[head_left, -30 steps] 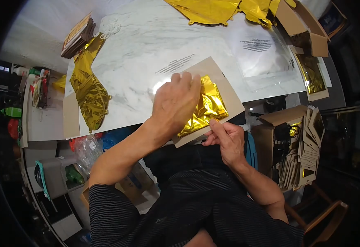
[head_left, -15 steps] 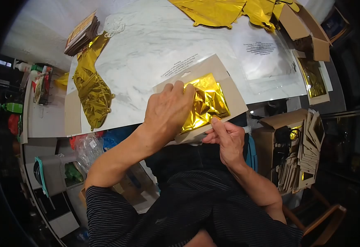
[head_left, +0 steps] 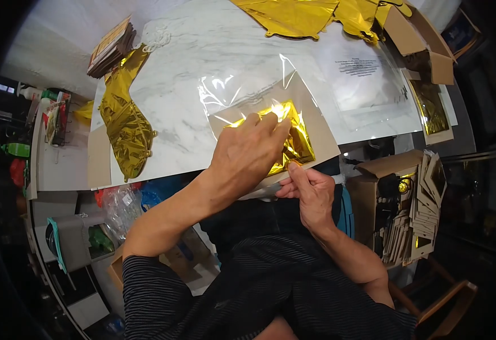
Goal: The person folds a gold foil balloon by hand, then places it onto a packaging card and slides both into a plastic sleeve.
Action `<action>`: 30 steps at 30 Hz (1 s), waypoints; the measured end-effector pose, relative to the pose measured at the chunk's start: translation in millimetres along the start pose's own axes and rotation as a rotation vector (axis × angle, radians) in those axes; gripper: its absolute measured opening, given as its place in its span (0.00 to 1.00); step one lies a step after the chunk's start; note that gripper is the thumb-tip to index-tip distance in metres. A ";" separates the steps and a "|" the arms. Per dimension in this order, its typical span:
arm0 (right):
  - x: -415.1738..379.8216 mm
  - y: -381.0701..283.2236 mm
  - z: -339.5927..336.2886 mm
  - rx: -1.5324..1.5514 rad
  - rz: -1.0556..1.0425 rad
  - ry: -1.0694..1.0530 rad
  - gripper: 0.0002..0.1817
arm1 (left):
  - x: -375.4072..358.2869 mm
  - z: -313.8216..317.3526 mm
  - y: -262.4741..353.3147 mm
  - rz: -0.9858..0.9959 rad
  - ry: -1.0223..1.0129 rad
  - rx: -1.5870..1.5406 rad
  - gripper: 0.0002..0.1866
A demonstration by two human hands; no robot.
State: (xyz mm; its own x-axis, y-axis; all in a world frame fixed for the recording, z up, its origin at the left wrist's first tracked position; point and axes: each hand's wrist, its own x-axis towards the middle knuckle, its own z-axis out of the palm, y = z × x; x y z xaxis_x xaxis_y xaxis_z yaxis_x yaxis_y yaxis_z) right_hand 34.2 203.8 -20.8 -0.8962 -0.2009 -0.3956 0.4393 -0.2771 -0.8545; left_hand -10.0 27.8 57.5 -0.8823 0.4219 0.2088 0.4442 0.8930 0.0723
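Observation:
A folded gold foil balloon lies on a tan cardboard sheet at the near edge of the marble table. My left hand presses its fingers on the foil and card, under a clear plastic bag whose open flap is lifted over the card's far end. My right hand pinches the near edge of the card and bag between thumb and fingers.
A crumpled gold foil balloon lies at the table's left. More gold foil sits at the far edge. Clear printed bags lie right, beside cardboard boxes. A stack of cards rests far left; a box of card backings stands below right.
The clear bag has come up over the far end of the card, its flap raised. My left hand has slid forward onto the foil. My right hand has stayed at the near edge.

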 end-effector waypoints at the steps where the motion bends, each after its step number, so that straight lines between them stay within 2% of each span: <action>1: -1.5 1.2 1.4 -0.020 -0.008 -0.009 0.22 | -1.1 -0.8 -1.0 -0.027 0.001 0.005 0.16; 5: -6.9 3.8 7.9 -0.070 -0.024 -0.037 0.23 | 3.7 2.6 -3.5 -0.114 0.040 0.091 0.17; 7: -7.7 3.8 7.0 -0.083 -0.017 -0.028 0.24 | 5.4 4.6 -2.1 -0.132 -0.071 0.048 0.21; 11: -6.7 1.8 8.1 -0.091 -0.048 0.008 0.25 | -2.5 11.6 7.9 -0.083 -0.003 0.025 0.22; 16: -7.8 16.5 6.0 -0.169 -0.099 -0.036 0.23 | -7.3 12.5 4.6 -0.114 0.054 0.024 0.24; 25: -6.6 27.6 13.3 -0.183 -0.153 -0.082 0.20 | -10.3 31.2 0.3 0.033 0.193 0.042 0.16; 30: -5.4 29.2 17.5 -0.207 -0.152 -0.087 0.19 | -13.2 29.2 -2.3 0.021 0.230 0.021 0.15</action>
State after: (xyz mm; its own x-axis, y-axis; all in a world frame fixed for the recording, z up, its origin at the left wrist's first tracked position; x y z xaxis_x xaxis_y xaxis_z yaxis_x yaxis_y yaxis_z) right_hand 52.9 180.3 -37.6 -0.9383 -0.2540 -0.2345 0.2699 -0.1145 -0.9561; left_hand -3.9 24.7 26.1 -0.8131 0.3960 0.4268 0.4566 0.8885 0.0454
